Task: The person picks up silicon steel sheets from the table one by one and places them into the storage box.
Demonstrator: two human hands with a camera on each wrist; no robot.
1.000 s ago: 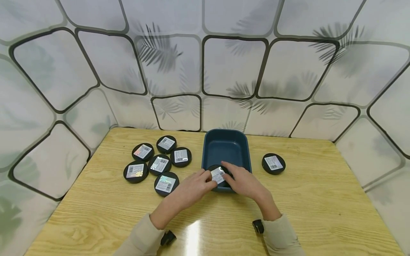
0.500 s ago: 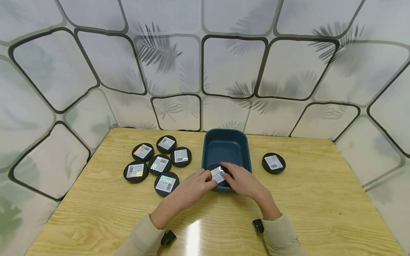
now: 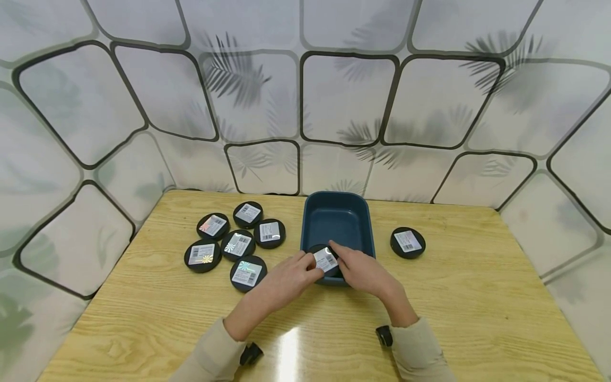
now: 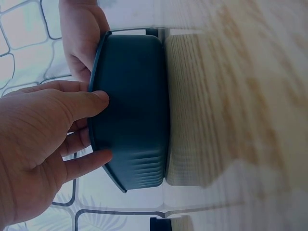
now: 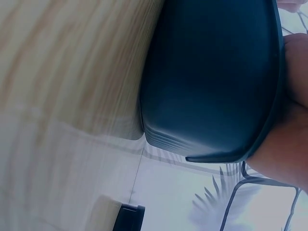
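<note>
A flat round black disc (image 3: pixel 326 259) with a white printed label lies between my two hands, over the near end of a dark blue rectangular bin (image 3: pixel 336 223). My left hand (image 3: pixel 291 278) grips the disc's left edge; in the left wrist view its thumb (image 4: pixel 98 98) and little finger show against the bin's outer wall. At the disc's right edge, my right hand (image 3: pixel 365 270) holds it with thumb and index finger. Only the back of that hand shows in the right wrist view, beyond the bin's rim. What lies under the held disc is hidden.
Several similar labelled black discs (image 3: pixel 238 245) lie grouped on the wooden table (image 3: pixel 477 297) to the left of the bin. One more disc (image 3: pixel 408 243) lies to its right. A patterned curtain or wall (image 3: pixel 343 101) rises behind the table.
The right thumb has shifted toward the disc's right edge, so more of the label shows. The held disc has turned slightly; the bin and the other discs have stayed in place.
</note>
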